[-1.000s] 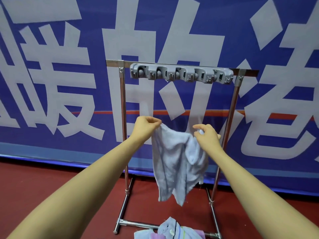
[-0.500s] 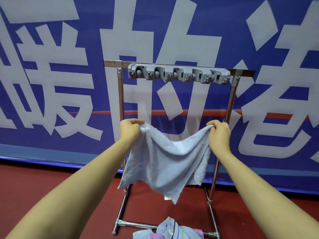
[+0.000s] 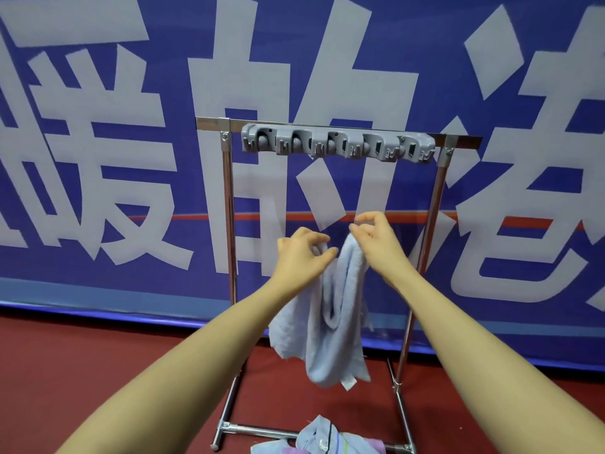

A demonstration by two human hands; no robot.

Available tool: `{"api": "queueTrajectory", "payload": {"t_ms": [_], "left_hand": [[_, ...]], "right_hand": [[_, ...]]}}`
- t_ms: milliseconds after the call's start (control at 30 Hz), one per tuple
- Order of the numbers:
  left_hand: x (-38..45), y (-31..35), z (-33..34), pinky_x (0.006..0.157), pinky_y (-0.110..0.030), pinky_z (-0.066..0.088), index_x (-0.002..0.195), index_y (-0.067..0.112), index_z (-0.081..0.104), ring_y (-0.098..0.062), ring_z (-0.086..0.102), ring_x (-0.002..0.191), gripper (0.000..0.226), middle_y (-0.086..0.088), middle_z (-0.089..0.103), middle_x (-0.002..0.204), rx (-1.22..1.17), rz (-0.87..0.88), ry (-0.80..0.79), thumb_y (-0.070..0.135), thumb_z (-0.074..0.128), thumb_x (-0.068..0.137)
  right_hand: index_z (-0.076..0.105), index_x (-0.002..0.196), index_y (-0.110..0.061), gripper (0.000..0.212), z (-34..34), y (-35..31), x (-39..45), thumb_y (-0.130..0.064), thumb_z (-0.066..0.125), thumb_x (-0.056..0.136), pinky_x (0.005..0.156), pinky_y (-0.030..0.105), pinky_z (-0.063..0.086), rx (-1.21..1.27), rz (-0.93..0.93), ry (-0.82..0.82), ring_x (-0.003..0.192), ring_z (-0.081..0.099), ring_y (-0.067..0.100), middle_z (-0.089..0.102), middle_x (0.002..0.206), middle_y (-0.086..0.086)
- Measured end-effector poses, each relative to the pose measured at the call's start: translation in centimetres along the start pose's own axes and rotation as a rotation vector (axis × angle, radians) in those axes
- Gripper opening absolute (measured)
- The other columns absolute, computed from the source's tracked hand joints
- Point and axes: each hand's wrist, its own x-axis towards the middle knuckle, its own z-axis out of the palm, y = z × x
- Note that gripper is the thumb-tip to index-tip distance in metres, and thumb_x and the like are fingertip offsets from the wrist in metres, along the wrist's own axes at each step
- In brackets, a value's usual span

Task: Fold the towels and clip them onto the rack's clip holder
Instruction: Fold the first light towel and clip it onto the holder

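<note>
A pale blue towel (image 3: 334, 316) hangs doubled in front of the metal rack (image 3: 227, 204), well below the top bar. My left hand (image 3: 302, 253) pinches one top corner of it. My right hand (image 3: 376, 240) holds the other top edge close beside, with the index finger and thumb partly lifted. The two hands nearly touch. A grey clip holder (image 3: 337, 144) with several empty clips is fixed along the rack's top bar, above both hands.
More crumpled towels (image 3: 320, 439) lie on the red floor at the rack's base bar. A blue banner (image 3: 98, 158) with large white characters stands right behind the rack.
The hands held the towel spread wide half a second ago. They have come together at the middle, so the towel now hangs folded in half.
</note>
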Motion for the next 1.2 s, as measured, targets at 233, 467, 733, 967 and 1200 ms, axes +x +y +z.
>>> {"api": "queueTrajectory", "payload": {"t_ms": [233, 467, 733, 967, 1200], "left_hand": [[0.1, 1.4, 1.3, 0.078, -0.029, 0.026, 0.078, 0.005, 0.063, -0.013, 0.046, 0.076, 0.026, 0.0, 0.054, 0.074, 0.095, 0.038, -0.013, 0.025, 0.053, 0.092], [1.0, 1.5, 0.4, 0.086, -0.04, 0.044, 0.081, 0.005, 0.067, -0.016, 0.054, 0.076, 0.018, -0.001, 0.06, 0.078, 0.049, -0.028, 0.049, 0.019, 0.057, 0.087], [0.7, 1.5, -0.7, 0.075, -0.041, 0.051, 0.084, -0.002, 0.069, -0.028, 0.062, 0.08, 0.017, -0.015, 0.067, 0.079, -0.023, -0.086, 0.064, 0.012, 0.059, 0.084], [1.5, 0.8, -2.2, 0.074, -0.029, 0.051, 0.089, 0.007, 0.073, -0.016, 0.062, 0.08, 0.017, -0.004, 0.07, 0.085, -0.001, -0.039, 0.054, 0.018, 0.06, 0.088], [2.6, -2.6, -6.2, 0.092, -0.025, 0.046, 0.108, 0.009, 0.068, -0.014, 0.06, 0.099, 0.024, -0.006, 0.067, 0.109, -0.092, -0.168, 0.367, 0.008, 0.049, 0.095]], "right_hand": [[0.044, 0.114, -0.016, 0.018, 0.5, -0.3, -0.2, -0.017, 0.05, 0.096, 0.07, 0.025, 0.05, 0.123, -0.056, -0.161, 0.077, 0.059, 0.017, 0.062, 0.086, 0.018], [0.056, 0.103, -0.009, 0.023, -0.2, 2.1, -1.2, -0.01, 0.068, 0.084, 0.081, 0.024, 0.051, 0.15, 0.008, -0.184, 0.086, 0.061, 0.015, 0.065, 0.091, 0.01], [0.07, 0.089, -0.019, 0.006, 1.1, 1.6, -1.1, -0.023, 0.068, 0.084, 0.076, 0.027, 0.053, -0.089, -0.122, -0.171, 0.081, 0.065, 0.012, 0.07, 0.081, -0.003], [0.06, 0.072, -0.005, 0.025, 2.0, 0.6, -0.7, -0.016, 0.055, 0.093, 0.058, 0.023, 0.039, -0.09, -0.083, -0.102, 0.061, 0.044, 0.011, 0.053, 0.063, 0.009], [0.056, 0.063, -0.016, 0.024, -0.4, -0.7, 2.9, -0.021, 0.06, 0.086, 0.071, 0.038, 0.049, 0.222, 0.319, 0.357, 0.074, 0.058, 0.022, 0.057, 0.067, 0.0]]}}
